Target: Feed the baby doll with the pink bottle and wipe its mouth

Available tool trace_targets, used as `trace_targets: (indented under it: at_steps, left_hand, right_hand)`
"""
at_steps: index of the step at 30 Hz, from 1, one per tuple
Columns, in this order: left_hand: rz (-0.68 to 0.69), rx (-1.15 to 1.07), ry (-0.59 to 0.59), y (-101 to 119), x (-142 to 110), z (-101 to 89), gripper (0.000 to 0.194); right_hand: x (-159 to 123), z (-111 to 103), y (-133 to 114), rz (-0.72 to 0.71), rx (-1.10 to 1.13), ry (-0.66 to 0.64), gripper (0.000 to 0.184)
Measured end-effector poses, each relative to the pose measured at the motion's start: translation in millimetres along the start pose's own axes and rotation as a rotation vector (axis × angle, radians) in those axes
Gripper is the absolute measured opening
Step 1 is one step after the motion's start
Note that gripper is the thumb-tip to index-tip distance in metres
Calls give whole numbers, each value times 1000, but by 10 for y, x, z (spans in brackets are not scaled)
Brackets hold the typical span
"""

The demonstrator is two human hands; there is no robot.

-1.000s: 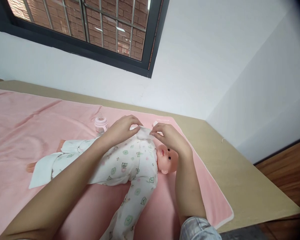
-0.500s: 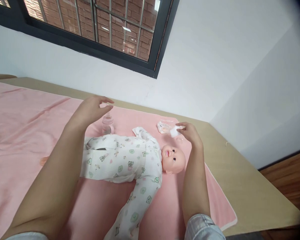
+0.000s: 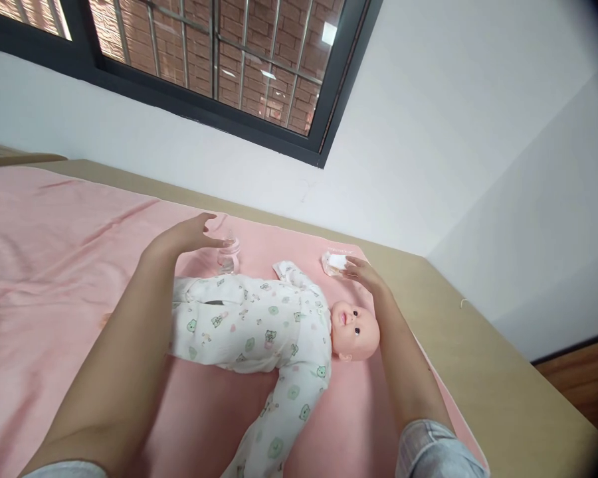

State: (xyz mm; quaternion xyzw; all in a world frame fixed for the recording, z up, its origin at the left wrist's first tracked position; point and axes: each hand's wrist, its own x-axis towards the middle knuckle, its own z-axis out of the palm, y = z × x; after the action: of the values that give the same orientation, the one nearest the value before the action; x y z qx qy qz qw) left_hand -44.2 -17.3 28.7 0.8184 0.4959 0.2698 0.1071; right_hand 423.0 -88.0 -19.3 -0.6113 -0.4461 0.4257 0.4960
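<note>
Pink blanket [image 3: 44, 265] was spread over the table [image 3: 503, 372], and a doll [image 3: 274, 325] in a printed sleepsuit was laid on it, head to the right. The left hand [image 3: 187, 234] was held open, fingers loosely extended just beside the small clear bottle [image 3: 228, 255]. The right hand [image 3: 363, 273] was stretched out flat, its fingertips touching a crumpled white wipe [image 3: 335, 262] beyond the doll's head.

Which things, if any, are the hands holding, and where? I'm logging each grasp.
The left hand holds nothing; it is open beside the baby bottle. The right hand has its fingertips on the small white packet; a real grip cannot be told.
</note>
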Motion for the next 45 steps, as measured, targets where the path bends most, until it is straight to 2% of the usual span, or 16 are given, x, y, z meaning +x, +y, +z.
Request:
trace_targets:
  at_steps: [3, 6, 11, 14, 20, 26, 31, 35, 38, 41, 45]
  left_hand:
    - [-234, -26, -205, 33, 24, 4, 99]
    - [-269, -63, -273, 48, 55, 9, 109]
    - [-295, -60, -359, -15, 120, 95, 118]
    - [-288, -37, -356, 2, 152, 162, 111]
    - [-254, 20, -307, 99, 219, 312, 77]
    - [-287, 38, -206, 135, 260, 418, 54]
    - [-304, -50, -75, 158, 245, 366, 52]
    - [-213, -337, 30, 326, 217, 315, 57]
    - [-85, -564, 84, 592, 181, 335, 54]
    - [24, -683, 111, 927, 121, 398, 49]
    - [178, -698, 134, 1359, -27, 498, 56]
  right_hand:
    - [-7, -77, 100, -17, 23, 21, 49]
    - [-3, -192, 206, -149, -19, 131, 45]
    - [-48, -406, 448, -360, -282, 410, 41]
    - [-110, -461, 648, -379, -373, 536, 49]
    - [-158, -390, 1053, -207, -444, 610, 78]
    - [-173, -382, 1107, -181, -478, 620, 84]
    - [-216, -384, 1049, -191, -439, 643, 81]
    - [-273, -366, 872, -229, -376, 672, 73]
    - [-346, -304, 557, -338, -241, 640, 74]
    - [-518, -141, 121, -478, -102, 551, 73]
    - [-946, 253, -418, -688, 30, 312, 71]
